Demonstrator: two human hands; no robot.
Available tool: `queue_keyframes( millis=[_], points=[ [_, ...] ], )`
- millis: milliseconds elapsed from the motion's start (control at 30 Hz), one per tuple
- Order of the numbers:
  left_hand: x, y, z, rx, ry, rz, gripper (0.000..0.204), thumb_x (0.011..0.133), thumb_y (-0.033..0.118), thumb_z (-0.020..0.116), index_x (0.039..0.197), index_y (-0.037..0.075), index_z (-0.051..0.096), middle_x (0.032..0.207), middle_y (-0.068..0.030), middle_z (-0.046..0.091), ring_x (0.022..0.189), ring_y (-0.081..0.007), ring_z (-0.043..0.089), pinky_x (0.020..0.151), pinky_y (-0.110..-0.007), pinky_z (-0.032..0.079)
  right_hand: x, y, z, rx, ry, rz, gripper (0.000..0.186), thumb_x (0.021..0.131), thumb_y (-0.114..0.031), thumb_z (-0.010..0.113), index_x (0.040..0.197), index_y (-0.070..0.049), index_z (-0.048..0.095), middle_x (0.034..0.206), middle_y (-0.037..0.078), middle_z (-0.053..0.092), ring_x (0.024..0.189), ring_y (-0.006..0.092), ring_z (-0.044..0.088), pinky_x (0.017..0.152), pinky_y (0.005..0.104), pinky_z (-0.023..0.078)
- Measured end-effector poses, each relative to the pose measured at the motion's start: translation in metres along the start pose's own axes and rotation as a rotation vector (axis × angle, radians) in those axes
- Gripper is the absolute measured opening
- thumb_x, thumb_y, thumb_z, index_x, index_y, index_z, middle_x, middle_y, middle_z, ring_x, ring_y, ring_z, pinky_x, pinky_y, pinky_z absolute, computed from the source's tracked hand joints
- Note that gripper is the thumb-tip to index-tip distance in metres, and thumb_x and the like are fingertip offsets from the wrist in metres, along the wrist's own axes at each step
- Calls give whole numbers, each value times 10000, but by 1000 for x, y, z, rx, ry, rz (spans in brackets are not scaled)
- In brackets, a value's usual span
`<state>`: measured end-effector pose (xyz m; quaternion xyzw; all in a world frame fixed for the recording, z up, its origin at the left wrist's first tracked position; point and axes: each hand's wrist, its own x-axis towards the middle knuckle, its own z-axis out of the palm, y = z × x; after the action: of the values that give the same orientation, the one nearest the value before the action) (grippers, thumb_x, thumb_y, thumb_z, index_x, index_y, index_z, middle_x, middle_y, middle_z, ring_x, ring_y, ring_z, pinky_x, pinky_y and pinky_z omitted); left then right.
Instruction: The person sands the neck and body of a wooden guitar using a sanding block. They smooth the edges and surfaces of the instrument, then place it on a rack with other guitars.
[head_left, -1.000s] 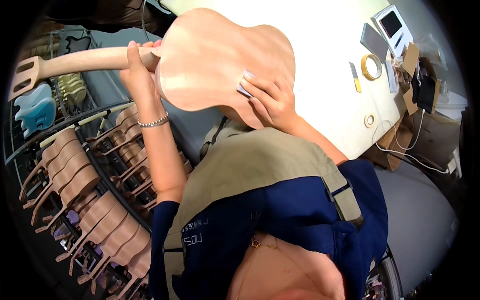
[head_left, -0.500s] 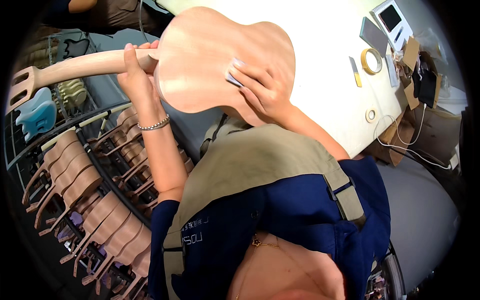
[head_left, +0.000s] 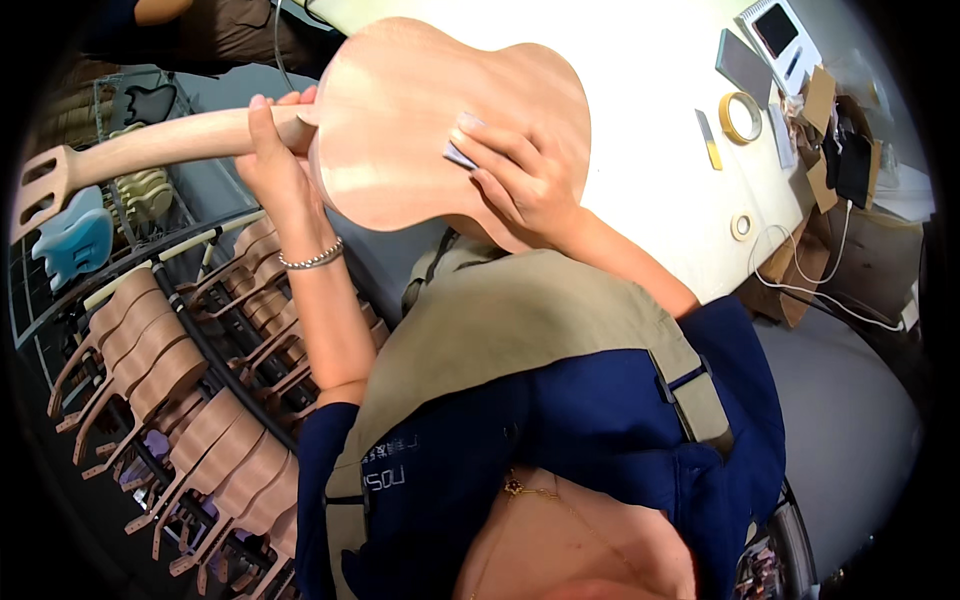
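Note:
An unfinished pale-wood ukulele [head_left: 400, 110] lies with its bare back facing up, its body partly over the white table. Its neck [head_left: 170, 140] reaches left to a slotted headstock. At the neck's heel my left hand [head_left: 275, 145] is wrapped round the wood, thumb on top; part of the fingers is hidden beneath. On the lower half of the back rests my right hand [head_left: 525, 180], fingers bent over a small folded piece of grey-white sandpaper [head_left: 458, 155] pressed to the surface. Most of that piece is covered by the fingers.
The white table [head_left: 660, 120] carries tape rolls [head_left: 740, 117], a scraper blade [head_left: 708, 140], a grey flat block [head_left: 744, 68] and a white device [head_left: 782, 40]. Left below, a rack holds several unfinished ukuleles [head_left: 150, 330]. A blue guitar body [head_left: 72, 240] hangs beyond. Another person [head_left: 250, 35] is at the far left.
My right hand and the sandpaper have slid slightly left across the back. The headstock sits a little lower and further right in view. Both grips stay the same.

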<state>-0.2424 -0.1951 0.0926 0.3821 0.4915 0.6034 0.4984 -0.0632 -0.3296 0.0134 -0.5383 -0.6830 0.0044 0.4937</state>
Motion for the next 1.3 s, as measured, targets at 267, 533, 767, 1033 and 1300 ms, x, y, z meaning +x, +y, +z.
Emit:
queue_keyframes(
  millis=[267, 533, 767, 1033, 1300],
  points=[
    [0, 1, 2, 1, 15, 9, 310, 905, 182, 551, 1001, -95, 448, 892, -215, 604, 824, -302, 654, 732, -376, 571, 2, -1, -6, -26, -46, -9, 367, 687, -42, 639, 1050, -80, 678, 1138, 31, 623, 736, 200, 506, 647, 294, 442],
    [3, -4, -1, 8, 26, 5, 337, 904, 201, 553, 1014, -97, 442, 920, -216, 593, 827, -307, 650, 729, -386, 577, -7, 0, -8, 31, -48, -85, 375, 682, -59, 660, 1056, -82, 675, 1130, 50, 626, 700, 203, 467, 623, 298, 414],
    [-2, -5, 0, 9, 47, -36, 331, 905, 209, 561, 1007, -84, 446, 922, -211, 592, 841, -297, 648, 739, -379, 572, -25, 3, -14, 24, -50, -32, 430, 660, -111, 686, 1089, -123, 664, 1148, -13, 617, 658, 178, 452, 634, 279, 412],
    [-2, -6, -4, -32, 33, -46, 314, 904, 232, 574, 965, -54, 461, 913, -192, 587, 845, -298, 644, 753, -391, 573, -34, 11, -17, 55, -55, -24, 376, 678, -65, 655, 1052, -95, 681, 1112, 26, 632, 654, 195, 441, 613, 293, 397],
    [-2, -7, -4, -55, 24, -27, 326, 911, 234, 562, 992, -61, 448, 898, -187, 577, 851, -295, 641, 759, -393, 576, -40, 19, -8, 39, -14, 37, 438, 680, -75, 684, 1112, -134, 647, 1168, -13, 600, 699, 189, 443, 656, 282, 416]
  ],
)
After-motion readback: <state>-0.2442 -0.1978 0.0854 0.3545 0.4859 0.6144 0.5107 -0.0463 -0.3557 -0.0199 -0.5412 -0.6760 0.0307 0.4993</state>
